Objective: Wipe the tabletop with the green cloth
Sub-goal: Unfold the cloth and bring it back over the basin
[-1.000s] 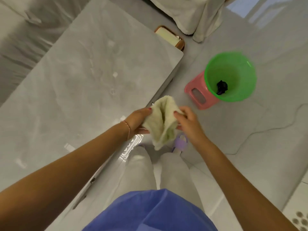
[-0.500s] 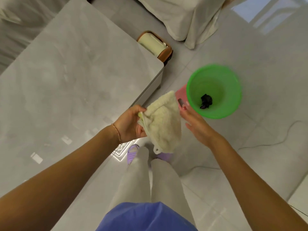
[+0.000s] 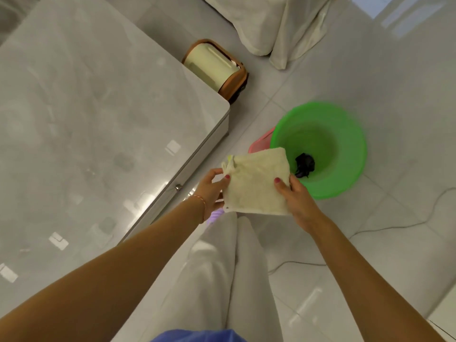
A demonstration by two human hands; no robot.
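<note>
A pale yellow-green cloth (image 3: 256,183) is stretched flat between my two hands, in the air just right of the table's near corner. My left hand (image 3: 211,191) pinches its left edge with thumb on top. My right hand (image 3: 296,196) pinches its right edge the same way. The glossy grey marble tabletop (image 3: 93,134) fills the left half of the view, and neither hand nor the cloth touches it.
A green plastic basin (image 3: 345,149) with a small dark object (image 3: 304,165) inside sits on a pink stool (image 3: 261,143) on the floor at right. A cream and brown bin (image 3: 217,67) stands behind the table corner. A cloth-covered seat (image 3: 271,23) is farther back. A cable (image 3: 394,225) runs across the floor tiles.
The cloth hung bunched from my left hand, with my right hand off it half a second ago. Now both hands hold it spread flat. The view has shifted toward the basin.
</note>
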